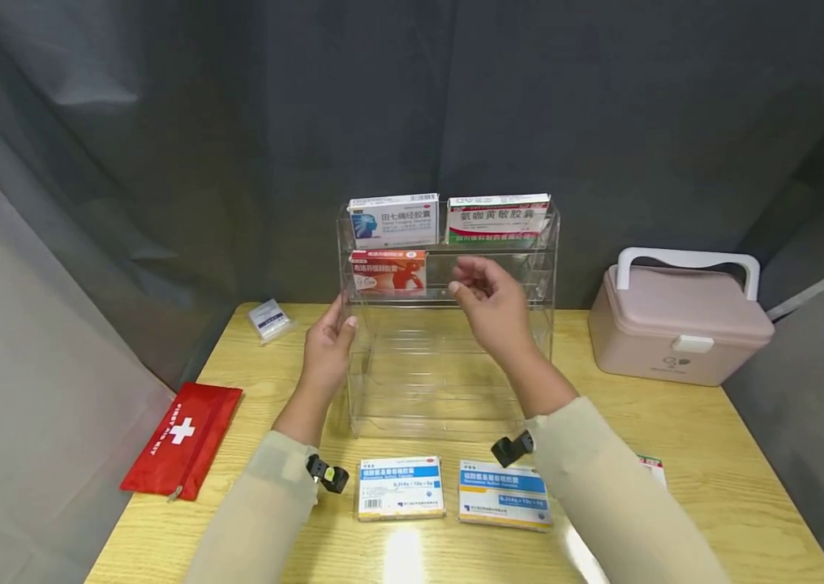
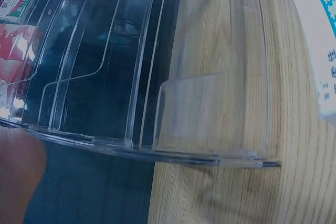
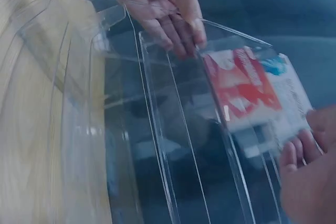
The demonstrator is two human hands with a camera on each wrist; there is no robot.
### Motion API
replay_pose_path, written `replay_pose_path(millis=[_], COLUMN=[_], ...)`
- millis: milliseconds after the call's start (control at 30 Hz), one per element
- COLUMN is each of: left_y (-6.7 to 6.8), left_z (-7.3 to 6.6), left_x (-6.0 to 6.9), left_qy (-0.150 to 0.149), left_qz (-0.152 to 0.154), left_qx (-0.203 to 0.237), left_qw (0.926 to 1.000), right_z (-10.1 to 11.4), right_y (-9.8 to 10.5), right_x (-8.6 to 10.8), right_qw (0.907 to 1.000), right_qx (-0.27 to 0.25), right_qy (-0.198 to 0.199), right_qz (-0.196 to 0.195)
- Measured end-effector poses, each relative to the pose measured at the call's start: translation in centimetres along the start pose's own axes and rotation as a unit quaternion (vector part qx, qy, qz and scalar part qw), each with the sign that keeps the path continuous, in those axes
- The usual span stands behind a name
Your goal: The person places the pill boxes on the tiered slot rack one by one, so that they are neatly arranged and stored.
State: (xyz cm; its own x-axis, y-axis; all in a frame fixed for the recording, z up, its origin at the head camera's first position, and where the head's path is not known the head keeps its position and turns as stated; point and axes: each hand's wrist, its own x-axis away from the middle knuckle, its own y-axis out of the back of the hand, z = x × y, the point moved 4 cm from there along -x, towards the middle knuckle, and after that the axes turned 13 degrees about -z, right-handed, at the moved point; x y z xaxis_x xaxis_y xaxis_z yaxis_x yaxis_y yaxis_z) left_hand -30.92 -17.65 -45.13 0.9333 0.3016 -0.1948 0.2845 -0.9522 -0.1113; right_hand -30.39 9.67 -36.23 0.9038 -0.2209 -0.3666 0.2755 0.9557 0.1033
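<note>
A clear tiered display rack [image 1: 448, 426] stands on the table. My left hand [image 1: 328, 349] grips its left side panel; the right wrist view shows the thumb on one face of the panel. My right hand [image 1: 495, 312] hovers before the second tier, fingers loosely bent, with nothing in it. Just left of it on that tier sits a red-orange medicine box [image 1: 388, 273]. Above, the top tier bears a white-and-blue medicine box [image 1: 395, 223] and a white, red and green medicine box [image 1: 497, 219]. The lower tiers show no boxes.
Two blue-and-white medicine boxes [image 1: 401, 489] lie before the rack. Another box [image 1: 653, 466] is mostly hidden behind the right sleeve. At the left lie a red first aid pouch [image 1: 184, 442] and a small clear packet [image 1: 269, 320]. A pink handled case [image 1: 682, 324] stands at the right.
</note>
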Motion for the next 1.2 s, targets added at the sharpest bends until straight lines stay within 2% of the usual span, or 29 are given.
replay_pose_path(millis=[100, 200, 300, 400, 467, 600, 700, 767, 833, 1033, 1200], left_y=[-0.3, -0.5, -0.7, -0.6, -0.5, 0.0, 0.6, 0.9, 1.0, 0.5, 0.2], left_z=[0.0, 0.1, 0.2, 0.3, 0.3, 0.0, -0.3, -0.3, -0.3, 0.2, 0.3], left_x=[0.0, 0.0, 0.0, 0.2, 0.4, 0.7, 0.7, 0.5, 0.4, 0.3, 0.1], left_qy=[0.001, 0.002, 0.006, 0.014, 0.020, 0.025, 0.023, 0.021, 0.020, 0.019, 0.010], left_qz=[0.004, 0.007, 0.003, 0.002, 0.005, 0.008, 0.001, -0.002, -0.003, 0.002, 0.010], left_qx=[-0.001, -0.002, -0.008, -0.018, -0.027, -0.046, -0.046, -0.041, -0.034, -0.026, -0.035], left_qw=[1.0000, 1.0000, 0.9999, 0.9997, 0.9994, 0.9986, 0.9987, 0.9989, 0.9992, 0.9995, 0.9993], right_z=[-0.6, -1.5, -3.2, -5.7, -7.7, -12.0, -14.7, -16.0, -16.8, -17.6, -17.4], right_y=[3.7, 7.7, 11.9, 16.3, 19.4, 25.5, 28.8, 30.0, 30.7, 30.8, 30.3], right_x=[1.5, 3.0, 4.7, 6.7, 8.2, 10.9, 12.1, 12.5, 13.1, 14.8, 14.8], right_qw=[0.9977, 0.9891, 0.9733, 0.9547, 0.9427, 0.9220, 0.9045, 0.8951, 0.8913, 0.9027, 0.8971], right_qx=[0.053, 0.111, 0.182, 0.254, 0.297, 0.345, 0.368, 0.376, 0.379, 0.348, 0.369], right_qy=[0.003, 0.012, 0.032, 0.031, 0.007, -0.079, -0.134, -0.157, -0.161, -0.135, -0.114], right_qz=[0.043, 0.096, 0.136, 0.152, 0.151, 0.157, 0.169, 0.181, 0.190, 0.213, 0.214])
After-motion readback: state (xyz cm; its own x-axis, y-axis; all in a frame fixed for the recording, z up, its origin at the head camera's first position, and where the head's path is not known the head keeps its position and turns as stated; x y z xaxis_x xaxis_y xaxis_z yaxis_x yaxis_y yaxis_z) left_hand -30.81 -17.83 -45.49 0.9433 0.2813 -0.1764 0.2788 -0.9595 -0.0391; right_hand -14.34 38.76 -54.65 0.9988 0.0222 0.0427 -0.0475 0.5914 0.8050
